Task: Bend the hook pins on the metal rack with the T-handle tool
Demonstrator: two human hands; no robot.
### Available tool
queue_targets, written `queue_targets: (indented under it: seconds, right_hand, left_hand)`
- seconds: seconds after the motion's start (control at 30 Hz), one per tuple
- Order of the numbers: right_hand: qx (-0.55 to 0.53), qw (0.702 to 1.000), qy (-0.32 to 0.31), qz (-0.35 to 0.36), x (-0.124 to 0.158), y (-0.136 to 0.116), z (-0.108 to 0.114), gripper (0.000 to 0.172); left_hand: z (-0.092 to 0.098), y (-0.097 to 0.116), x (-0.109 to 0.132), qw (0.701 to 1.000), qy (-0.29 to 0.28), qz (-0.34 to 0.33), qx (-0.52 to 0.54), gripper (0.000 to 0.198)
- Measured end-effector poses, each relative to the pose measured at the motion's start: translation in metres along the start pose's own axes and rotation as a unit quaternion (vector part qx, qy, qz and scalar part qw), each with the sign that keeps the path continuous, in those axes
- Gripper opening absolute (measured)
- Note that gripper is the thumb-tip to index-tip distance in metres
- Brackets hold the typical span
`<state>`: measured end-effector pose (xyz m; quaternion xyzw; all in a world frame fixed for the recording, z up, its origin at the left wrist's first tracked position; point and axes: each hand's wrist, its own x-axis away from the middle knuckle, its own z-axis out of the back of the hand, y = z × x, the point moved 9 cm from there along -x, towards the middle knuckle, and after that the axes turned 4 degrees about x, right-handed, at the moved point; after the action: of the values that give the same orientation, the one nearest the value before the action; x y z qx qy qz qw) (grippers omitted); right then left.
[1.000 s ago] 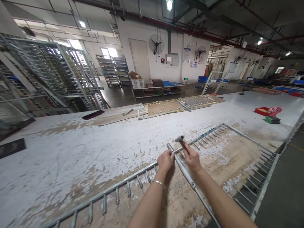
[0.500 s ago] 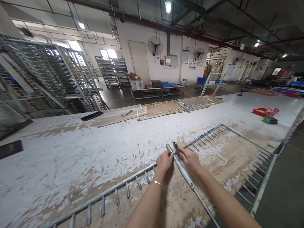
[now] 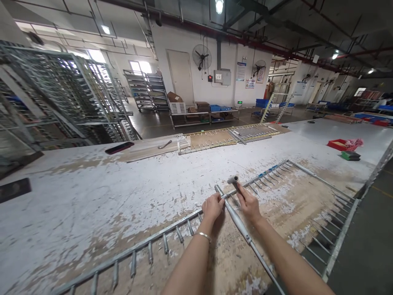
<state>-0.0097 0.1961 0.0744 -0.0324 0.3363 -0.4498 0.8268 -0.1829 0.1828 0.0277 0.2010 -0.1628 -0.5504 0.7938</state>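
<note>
A long grey metal frame (image 3: 155,241) with rows of short prongs lies on the worn white table. Across it runs a thicker metal bar (image 3: 236,220), its near part narrowing to a thin rod. My left hand (image 3: 213,207) is closed on the rail of the frame where the bar crosses it. Just right of that joint, my right hand (image 3: 250,205) grips a hammer-like tool (image 3: 233,180) with a grey cylindrical head, raised slightly above the rail. The fingers hide most of its handle.
Farther back on the table (image 3: 159,184) lie another pronged frame (image 3: 211,145), a wrench (image 3: 165,144) and a dark phone (image 3: 119,148). A red tray (image 3: 337,144) and a green-and-black block (image 3: 350,156) sit at right. Metal racks (image 3: 70,90) stand at left.
My right hand has tilted the tool, so its round end now points more to the right, and shifted slightly right. My left hand stays at the joint.
</note>
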Motion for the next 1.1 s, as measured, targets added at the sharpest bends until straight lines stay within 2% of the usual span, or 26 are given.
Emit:
queue_targets:
  seconds: [0.1, 0.13, 0.27, 0.43, 0.6, 0.77, 0.83, 0.9, 1.0, 1.1]
  right_hand:
    - [0.032, 0.997, -0.067, 0.0, 0.003, 0.002, -0.013, 0.043]
    - [0.034, 0.997, -0.071, -0.005, 0.003, 0.004, -0.014, 0.042]
    - [0.004, 1.0, -0.002, -0.019, 0.005, 0.008, -0.004, 0.045]
    - [0.017, 0.997, -0.071, -0.018, 0.009, 0.007, -0.017, 0.043]
    - [-0.063, 0.997, 0.032, -0.011, 0.008, 0.003, 0.001, 0.046]
    - [-0.061, 0.996, -0.033, -0.063, 0.013, 0.02, -0.015, 0.042]
    - [-0.066, 0.995, -0.023, -0.076, 0.011, 0.024, -0.009, 0.042]
    - [-0.095, 0.992, 0.013, -0.079, 0.006, 0.024, 0.004, 0.043]
    - [-0.162, 0.983, 0.077, -0.046, 0.0, 0.013, 0.021, 0.044]
    - [-0.182, 0.979, 0.095, -0.002, -0.001, 0.0, 0.02, 0.042]
  left_hand:
    - [0.0, 0.0, 0.0, 1.0, -0.001, 0.0, 0.001, 0.016]
    - [0.0, 0.0, 0.0, 1.0, -0.003, 0.001, 0.002, 0.016]
    - [0.0, 0.0, 0.0, 1.0, 0.001, -0.003, 0.009, 0.015]
    - [0.0, -0.002, 0.0, 1.0, 0.007, -0.002, 0.013, 0.016]
    - [0.0, -0.002, 0.0, 1.0, 0.01, -0.003, 0.014, 0.015]
    - [0.001, -0.006, 0.001, 0.999, 0.017, 0.002, 0.036, 0.017]
    - [0.0, -0.008, 0.0, 0.999, 0.015, 0.009, 0.05, 0.016]
    - [0.0, -0.011, -0.002, 0.998, 0.013, 0.028, 0.059, 0.013]
    - [-0.001, -0.013, -0.004, 0.995, 0.007, 0.072, 0.062, 0.011]
    - [-0.001, -0.013, -0.006, 0.994, 0.0, 0.096, 0.058, 0.01]
